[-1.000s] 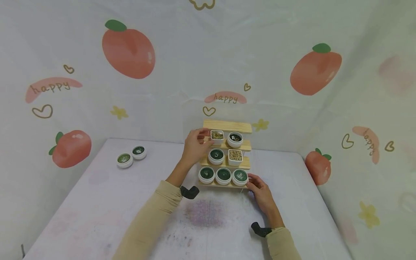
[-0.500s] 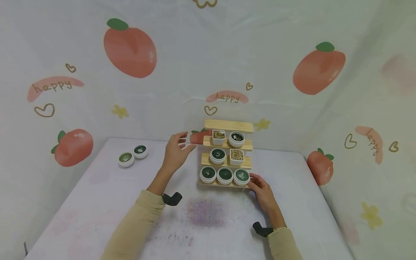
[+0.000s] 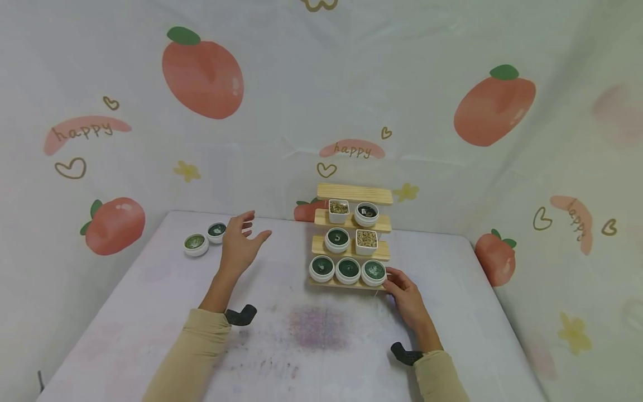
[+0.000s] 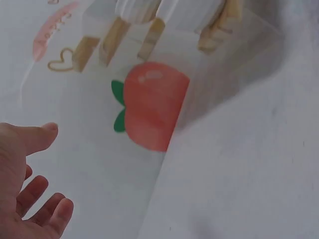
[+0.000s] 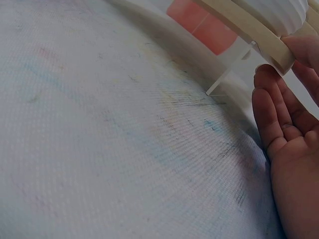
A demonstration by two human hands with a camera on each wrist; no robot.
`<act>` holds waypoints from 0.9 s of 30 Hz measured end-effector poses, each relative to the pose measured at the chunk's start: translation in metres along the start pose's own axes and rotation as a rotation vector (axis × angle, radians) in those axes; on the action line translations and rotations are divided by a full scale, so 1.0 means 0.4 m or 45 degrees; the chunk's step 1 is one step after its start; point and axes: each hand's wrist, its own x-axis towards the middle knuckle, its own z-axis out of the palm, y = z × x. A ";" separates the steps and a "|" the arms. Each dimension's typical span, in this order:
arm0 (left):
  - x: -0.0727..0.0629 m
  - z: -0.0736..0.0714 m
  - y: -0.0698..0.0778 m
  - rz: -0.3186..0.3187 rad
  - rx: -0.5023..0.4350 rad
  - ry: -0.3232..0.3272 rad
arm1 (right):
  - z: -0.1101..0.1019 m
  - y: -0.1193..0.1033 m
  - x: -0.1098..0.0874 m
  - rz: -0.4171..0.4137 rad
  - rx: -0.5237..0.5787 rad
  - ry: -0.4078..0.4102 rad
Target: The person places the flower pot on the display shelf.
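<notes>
My left hand (image 3: pixel 238 245) hovers over the left part of the table, thumb spread from the fingers, holding nothing. Just beyond it stand two white round pots, one with light green contents (image 3: pixel 195 244) and one with dark green contents (image 3: pixel 216 231); the hand partly covers the darker pot. My right hand (image 3: pixel 407 298) grips the right end of the bottom step of a tiered wooden display rack (image 3: pixel 355 193). In the right wrist view its thumb (image 5: pixel 303 49) lies on the wooden board (image 5: pixel 266 47) and the other fingers bend below the board's end.
Three round pots with green contents (image 3: pixel 348 270) line the bottom step. Above are another round pot (image 3: pixel 337 239), a square dish of grainy bits (image 3: pixel 366 240), a second square dish (image 3: pixel 339 210) and a dark-filled pot (image 3: pixel 366 213). A printed cloth wall (image 3: pixel 281 111) backs the table.
My left hand has let go of the upper square dish, which stays on the rack, and has moved left toward the two loose pots. My right hand stays at the rack's end.
</notes>
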 end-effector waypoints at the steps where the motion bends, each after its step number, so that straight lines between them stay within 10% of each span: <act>1: -0.001 -0.008 -0.009 -0.005 0.011 0.002 | 0.000 0.000 0.000 0.000 0.004 -0.003; 11: 0.004 -0.097 -0.083 0.033 0.239 0.115 | -0.002 -0.003 -0.001 -0.021 0.046 -0.014; 27: 0.009 -0.203 -0.180 -0.267 0.333 0.276 | 0.001 -0.003 -0.002 -0.036 0.060 -0.022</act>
